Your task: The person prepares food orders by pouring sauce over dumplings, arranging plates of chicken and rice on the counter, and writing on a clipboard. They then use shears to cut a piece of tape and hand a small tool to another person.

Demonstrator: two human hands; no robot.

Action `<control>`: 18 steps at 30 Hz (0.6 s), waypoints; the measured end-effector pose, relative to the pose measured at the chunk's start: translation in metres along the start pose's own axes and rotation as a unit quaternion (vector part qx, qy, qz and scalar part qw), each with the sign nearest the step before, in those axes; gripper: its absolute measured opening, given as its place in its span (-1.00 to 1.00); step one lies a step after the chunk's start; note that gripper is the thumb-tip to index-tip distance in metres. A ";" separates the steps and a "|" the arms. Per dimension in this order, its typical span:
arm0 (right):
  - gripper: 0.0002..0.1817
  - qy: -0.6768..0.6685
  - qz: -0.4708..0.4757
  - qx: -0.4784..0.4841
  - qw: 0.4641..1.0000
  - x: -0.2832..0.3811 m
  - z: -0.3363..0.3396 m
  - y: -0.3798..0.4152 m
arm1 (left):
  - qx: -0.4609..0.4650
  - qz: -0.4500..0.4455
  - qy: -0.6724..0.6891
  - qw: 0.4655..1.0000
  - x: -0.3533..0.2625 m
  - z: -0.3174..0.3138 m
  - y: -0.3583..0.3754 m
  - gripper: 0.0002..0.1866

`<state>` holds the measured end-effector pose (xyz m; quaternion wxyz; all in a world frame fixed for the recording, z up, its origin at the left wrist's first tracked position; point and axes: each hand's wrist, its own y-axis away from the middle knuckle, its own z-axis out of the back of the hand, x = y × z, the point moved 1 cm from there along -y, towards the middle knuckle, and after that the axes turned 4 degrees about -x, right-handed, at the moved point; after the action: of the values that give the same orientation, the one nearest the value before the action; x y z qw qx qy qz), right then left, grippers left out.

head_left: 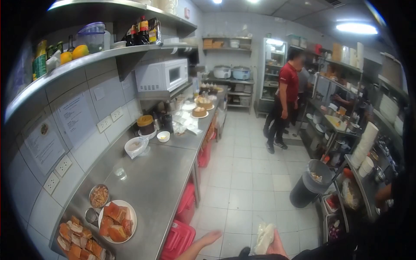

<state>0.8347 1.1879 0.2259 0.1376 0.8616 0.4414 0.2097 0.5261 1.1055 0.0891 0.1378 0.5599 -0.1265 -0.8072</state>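
Observation:
My right hand [277, 247] is closed around a clear plastic bag [264, 238] with something pale inside, low in the head view above the tiled floor. My left hand [211, 238] stretches out to the left, fingers extended and holding nothing. It is nearest to the red lidded bin [179, 239] under the steel counter [160, 173]. On the counter's near end, a white plate [133, 213] carries browned pieces of meat [116, 233]. Beside it stand a metal bowl of small cooked bits [99, 196] and a heap of cut meat pieces [80, 242].
A grey trash bin [310, 184] with a liner stands on the right. Farther back, a person in a red shirt [289, 82] stands in the aisle. A white microwave [162, 74] sits on a wall shelf. Stacked white cups [364, 145] rise from the right-hand shelving.

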 end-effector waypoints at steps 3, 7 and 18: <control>-0.35 0.126 0.008 -0.045 0.991 0.029 -0.016 -0.048 | 0.079 0.024 0.255 0.964 -0.152 0.002 -0.030 -0.29; -0.49 0.174 -0.036 -0.035 0.983 0.102 -0.041 -0.129 | 0.057 -0.003 0.292 0.955 -0.182 -0.034 -0.121 -0.34; -0.40 0.515 -0.170 0.097 0.835 0.217 -0.140 -0.359 | -0.189 -0.016 0.530 0.827 -0.179 0.093 -0.226 -0.49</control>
<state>0.6278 1.5780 0.2486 -0.1601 0.5493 0.6059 0.5528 0.4803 1.3854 0.1950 0.2741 0.8663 0.1301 -0.3969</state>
